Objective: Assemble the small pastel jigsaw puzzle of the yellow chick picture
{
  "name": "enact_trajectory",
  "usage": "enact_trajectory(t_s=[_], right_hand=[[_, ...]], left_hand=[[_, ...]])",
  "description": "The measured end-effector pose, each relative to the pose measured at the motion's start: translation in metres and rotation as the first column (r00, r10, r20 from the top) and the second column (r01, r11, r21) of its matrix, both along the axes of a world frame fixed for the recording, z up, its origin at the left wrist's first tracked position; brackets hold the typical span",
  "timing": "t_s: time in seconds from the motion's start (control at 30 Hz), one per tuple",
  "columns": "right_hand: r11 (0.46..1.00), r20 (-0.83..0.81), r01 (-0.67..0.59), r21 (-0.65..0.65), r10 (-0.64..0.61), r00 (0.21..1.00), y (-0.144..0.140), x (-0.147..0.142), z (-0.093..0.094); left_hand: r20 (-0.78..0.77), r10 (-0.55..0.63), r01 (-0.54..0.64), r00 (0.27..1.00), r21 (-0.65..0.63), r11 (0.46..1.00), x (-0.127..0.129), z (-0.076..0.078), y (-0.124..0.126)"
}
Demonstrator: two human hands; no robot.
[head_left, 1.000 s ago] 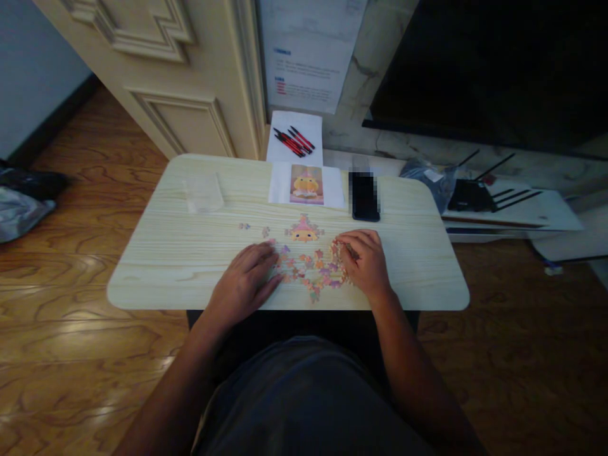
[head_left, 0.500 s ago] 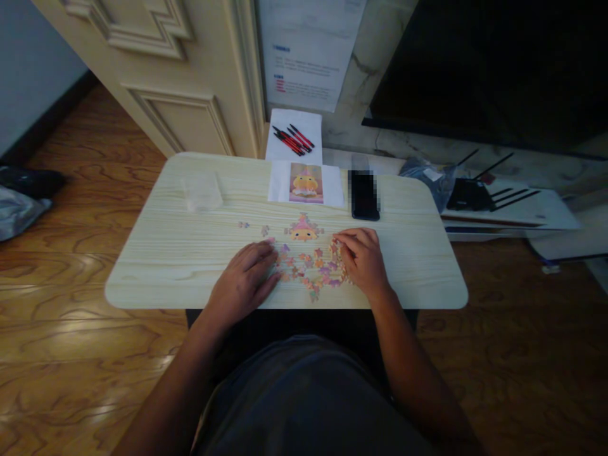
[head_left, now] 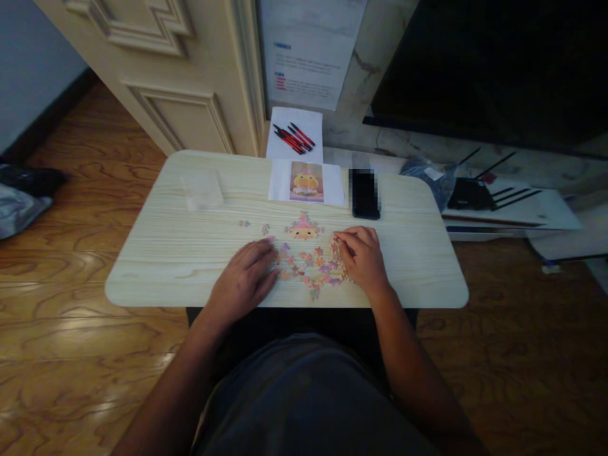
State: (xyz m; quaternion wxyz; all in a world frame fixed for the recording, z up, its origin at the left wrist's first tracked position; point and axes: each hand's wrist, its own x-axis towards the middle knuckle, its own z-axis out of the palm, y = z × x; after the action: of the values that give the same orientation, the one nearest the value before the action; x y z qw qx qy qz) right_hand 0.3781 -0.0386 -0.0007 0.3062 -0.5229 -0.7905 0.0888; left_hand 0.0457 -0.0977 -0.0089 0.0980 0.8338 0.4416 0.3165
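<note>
A partly joined jigsaw puzzle point(head_left: 304, 232) lies mid-table, showing a yellow face under a pink hat. Loose puzzle pieces point(head_left: 324, 271) in pink, orange and purple are scattered in front of it. My left hand point(head_left: 247, 275) rests on the table at the left of these pieces, fingers stretched out and holding nothing. To the right of the pile is my right hand point(head_left: 363, 258), fingers curled and fingertips pinched on a small puzzle piece, which they mostly hide. Two small groups of pieces, one a grey cluster point(head_left: 265, 228), lie apart to the left.
A printed picture point(head_left: 306, 182) of the same character lies at the table's back edge, with a dark phone point(head_left: 365, 195) to its right. A clear plastic sheet or bag point(head_left: 203, 189) lies back left. Red pens point(head_left: 294, 138) rest on white paper beyond the table point(head_left: 156, 253).
Both hands stay almost where they were, as do the pieces. The view has shifted very slightly.
</note>
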Motion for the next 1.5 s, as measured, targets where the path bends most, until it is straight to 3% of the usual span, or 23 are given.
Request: enact_trajectory(t_s=[0.23,0.67,0.9,1.17,1.5], right_hand=[[0.999,-0.027,0.029,-0.030,-0.030,0.999,0.002,0.001,-0.001],[0.979,0.048,-0.053,-0.197,0.064,0.997,0.018,0.005,0.019],[0.983,-0.055,-0.054,-0.175,0.045,0.997,0.016,0.003,0.015],[0.969,-0.349,-0.008,-0.247,-0.082,0.933,0.016,0.003,0.003],[0.969,-0.342,-0.006,-0.247,-0.082,0.936,0.015,0.001,0.003]], left_hand=[[0.006,-0.005,0.005,1.000,-0.016,1.000,0.000,0.000,0.000],[0.031,-0.006,0.007,0.999,-0.013,1.000,0.001,0.003,0.000],[0.008,0.007,-0.007,1.000,-0.029,1.000,0.001,0.003,-0.001],[0.004,-0.005,0.005,1.000,-0.023,1.000,0.000,0.003,0.000],[0.014,0.001,-0.001,1.000,-0.047,0.999,0.000,0.002,-0.001]])
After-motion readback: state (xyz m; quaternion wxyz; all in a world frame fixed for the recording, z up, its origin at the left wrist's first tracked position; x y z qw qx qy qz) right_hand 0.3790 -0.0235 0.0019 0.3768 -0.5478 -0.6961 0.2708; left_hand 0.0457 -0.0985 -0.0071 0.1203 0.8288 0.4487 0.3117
